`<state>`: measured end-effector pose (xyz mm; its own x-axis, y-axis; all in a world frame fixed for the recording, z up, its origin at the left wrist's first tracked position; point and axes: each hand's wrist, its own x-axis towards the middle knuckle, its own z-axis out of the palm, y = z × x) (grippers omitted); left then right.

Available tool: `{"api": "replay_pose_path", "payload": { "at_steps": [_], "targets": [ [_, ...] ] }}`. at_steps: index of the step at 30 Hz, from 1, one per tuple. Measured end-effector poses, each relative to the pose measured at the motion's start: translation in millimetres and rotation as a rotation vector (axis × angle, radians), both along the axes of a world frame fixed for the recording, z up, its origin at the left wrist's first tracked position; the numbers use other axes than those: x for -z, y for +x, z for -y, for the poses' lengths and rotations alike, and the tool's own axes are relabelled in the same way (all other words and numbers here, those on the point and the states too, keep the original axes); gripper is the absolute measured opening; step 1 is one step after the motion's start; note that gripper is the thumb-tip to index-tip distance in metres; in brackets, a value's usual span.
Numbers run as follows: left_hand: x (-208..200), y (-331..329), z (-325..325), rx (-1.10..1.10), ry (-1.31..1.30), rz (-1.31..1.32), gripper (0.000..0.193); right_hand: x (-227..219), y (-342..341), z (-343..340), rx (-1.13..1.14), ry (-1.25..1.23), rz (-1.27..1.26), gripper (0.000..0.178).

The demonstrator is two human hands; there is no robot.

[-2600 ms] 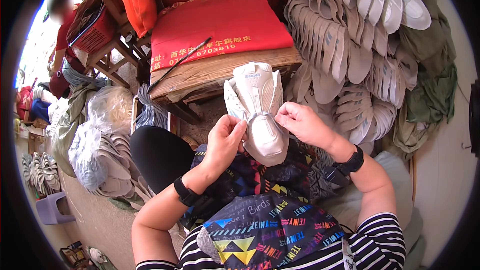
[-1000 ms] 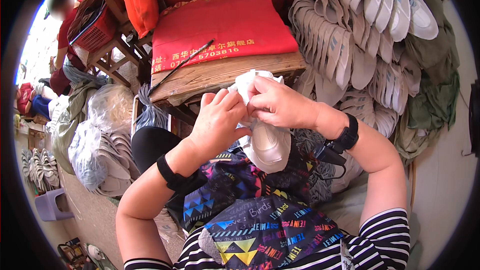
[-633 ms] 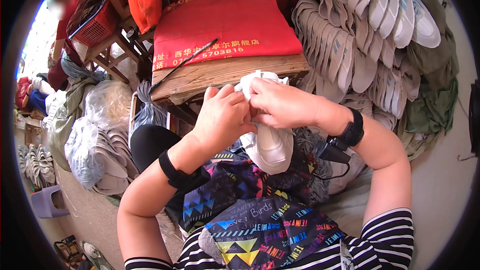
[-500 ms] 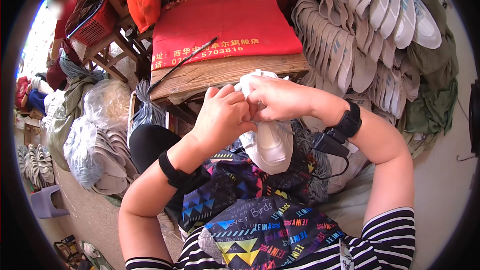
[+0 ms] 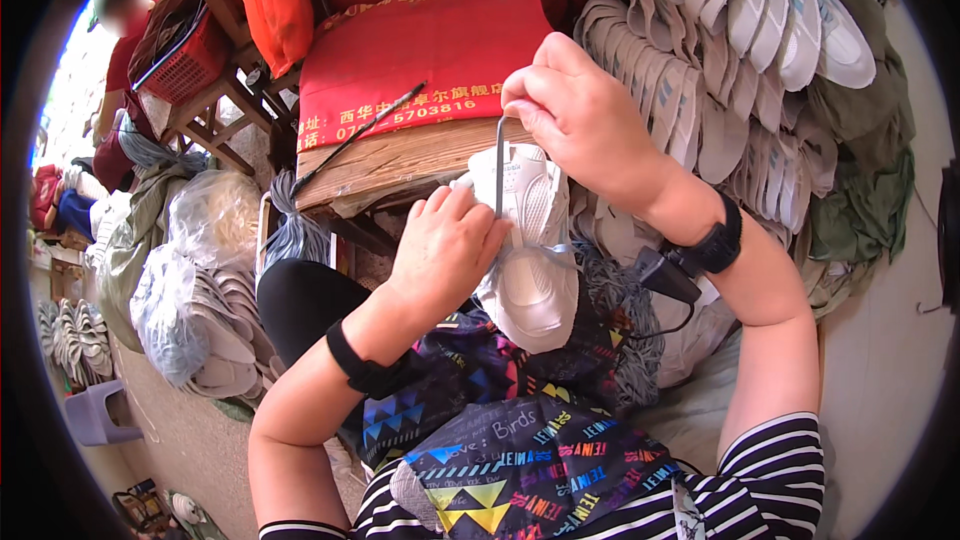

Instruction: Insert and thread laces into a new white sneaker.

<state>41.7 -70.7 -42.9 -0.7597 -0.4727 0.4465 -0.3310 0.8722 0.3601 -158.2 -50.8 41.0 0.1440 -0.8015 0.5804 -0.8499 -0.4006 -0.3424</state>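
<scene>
Presently in work: white sneaker (image 5: 530,305), directly ahead of the person, between the lap and the near edge of the wooden bench (image 5: 390,172); what bears its sole cannot be seen.
Sneaker axis: lengthwise, running away from the person; toe end nearest the body, tongue (image 5: 520,185) at the far end, overlapping the bench edge in view. Contact with the bench cannot be confirmed.
Left hand: (image 5: 445,245) against the sneaker's left side, fingers bent round the eyelet edge and gripping it; fingertips hidden behind the hand.
Right hand: (image 5: 568,110) raised above and beyond the tongue, apart from the sneaker; thumb and forefinger pinched together on one end of the grey shoelace (image 5: 499,168).
Shoelace run: near-straight from the right hand's pinch down to the left eyelet edge, just beside the left thumb; roughly in line with the sneaker's long axis. A further grey length crosses the upper, with a loop or end out at the right side.
Governing relation: sneaker lies below and toward the body from the right hand, and immediately right of the left hand. Left hand is the nearer, touching; right hand connects only through the shoelace.
Bench top: red cloth (image 5: 420,45) with a thin black rod (image 5: 372,122) lying slantwise across it, left of the right hand, well apart from the shoelace.
</scene>
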Motion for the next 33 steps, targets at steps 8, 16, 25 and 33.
{"api": "replay_pose_path", "payload": {
  "at_steps": [8, 16, 25, 33],
  "targets": [
    [-29, -18, -8, 0.102, 0.185, -0.423, 0.015, 45, -13, -59, -0.124, 0.353, -0.272, 0.032],
    [-6, -15, -25, 0.007, 0.373, -0.138, 0.076, 36, -32, -65, -0.316, 0.629, -0.132, 0.032],
    [-3, -17, -34, 0.080, 0.128, -0.034, 0.031, 46, -38, -53, -0.276, 0.628, -0.302, 0.037],
    [-1, -13, -26, 0.173, 0.067, 0.093, 0.045, 54, -41, -56, -0.271, 0.591, -0.130, 0.037]
  ]
}}
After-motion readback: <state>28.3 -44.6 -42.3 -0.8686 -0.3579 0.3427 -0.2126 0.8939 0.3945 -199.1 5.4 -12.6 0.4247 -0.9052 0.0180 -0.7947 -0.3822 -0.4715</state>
